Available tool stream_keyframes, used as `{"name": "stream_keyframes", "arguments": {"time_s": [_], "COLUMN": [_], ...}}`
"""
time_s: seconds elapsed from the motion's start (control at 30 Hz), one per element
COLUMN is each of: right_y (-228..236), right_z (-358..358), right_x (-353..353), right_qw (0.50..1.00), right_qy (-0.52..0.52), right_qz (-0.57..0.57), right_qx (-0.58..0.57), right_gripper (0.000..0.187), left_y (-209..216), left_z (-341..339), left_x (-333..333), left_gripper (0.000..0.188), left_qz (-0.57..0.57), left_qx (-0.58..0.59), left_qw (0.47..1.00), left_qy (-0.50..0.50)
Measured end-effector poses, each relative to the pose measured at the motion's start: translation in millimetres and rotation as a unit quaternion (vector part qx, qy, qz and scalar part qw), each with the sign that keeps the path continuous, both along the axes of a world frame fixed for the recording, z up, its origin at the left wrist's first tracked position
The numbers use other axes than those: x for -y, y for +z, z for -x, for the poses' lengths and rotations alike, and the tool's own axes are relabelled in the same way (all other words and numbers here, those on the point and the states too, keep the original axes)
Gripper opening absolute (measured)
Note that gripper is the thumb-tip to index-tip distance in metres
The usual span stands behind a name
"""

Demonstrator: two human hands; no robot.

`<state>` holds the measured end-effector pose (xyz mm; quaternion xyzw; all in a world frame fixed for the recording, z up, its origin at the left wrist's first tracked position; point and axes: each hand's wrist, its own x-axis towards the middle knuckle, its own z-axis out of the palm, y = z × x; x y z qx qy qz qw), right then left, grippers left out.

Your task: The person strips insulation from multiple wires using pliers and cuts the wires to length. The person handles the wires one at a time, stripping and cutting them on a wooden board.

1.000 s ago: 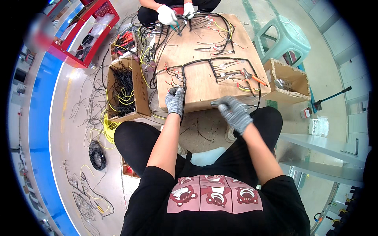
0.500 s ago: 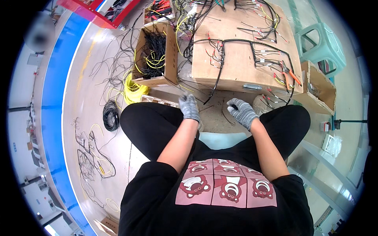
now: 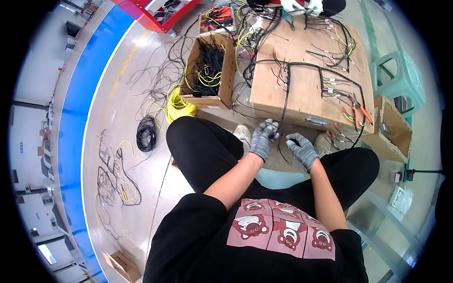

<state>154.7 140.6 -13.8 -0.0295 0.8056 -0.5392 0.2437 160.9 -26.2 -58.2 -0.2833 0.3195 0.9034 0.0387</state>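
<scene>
My left hand (image 3: 264,139), in a grey knit glove, has its fingers bent around the lower tail of a black cable harness (image 3: 286,101), which hangs over the box's near edge. My right hand (image 3: 303,150), gloved alike, is curled a little to the right, thumb close to the fingers. A small dark spot shows between them, but what it is I cannot make out. A thin dark wire (image 3: 283,152) lies between the hands. Most of the harness rests on the wooden box (image 3: 264,94), its branches ending in red tips and white labels. Orange-handled cutters (image 3: 361,111) lie on its right side.
A co-worker's white-gloved hands (image 3: 302,6) are at the box's far edge, near green-handled pliers (image 3: 289,21). Left stands a carton (image 3: 228,70) of black wires, beside yellow (image 3: 179,107) and black (image 3: 146,133) coils. To the right are an open carton (image 3: 389,137) and a green stool (image 3: 401,78).
The view has shifted, so the scene sits further right and lower. My left hand has moved right to the harness tail. A co-worker's gloved hands have come into view at the far edge.
</scene>
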Motion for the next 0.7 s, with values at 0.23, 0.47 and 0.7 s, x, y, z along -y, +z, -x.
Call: {"name": "stream_keyframes", "arguments": {"time_s": [0.23, 0.47, 0.7], "right_y": [-18.4, -19.5, -22.8], "right_z": [17.7, 37.7, 31.5], "right_x": [27.0, 54.8, 35.5], "right_qw": [0.924, 0.852, 0.882], "right_qy": [-0.129, -0.155, -0.176], "right_qz": [0.294, 0.414, 0.349], "right_qx": [0.205, 0.28, 0.263], "right_gripper": [0.028, 0.015, 0.017], "left_y": [-4.9, -18.8, 12.2], "left_z": [0.3, 33.4, 58.2], "left_x": [-5.9, 23.9, 67.8], "left_gripper": [0.031, 0.03, 0.024], "left_qz": [0.057, -0.16, -0.185], "left_qx": [-0.056, -0.046, -0.112], "left_qw": [0.997, 0.983, 0.966], "left_qy": [0.001, 0.08, 0.143]}}
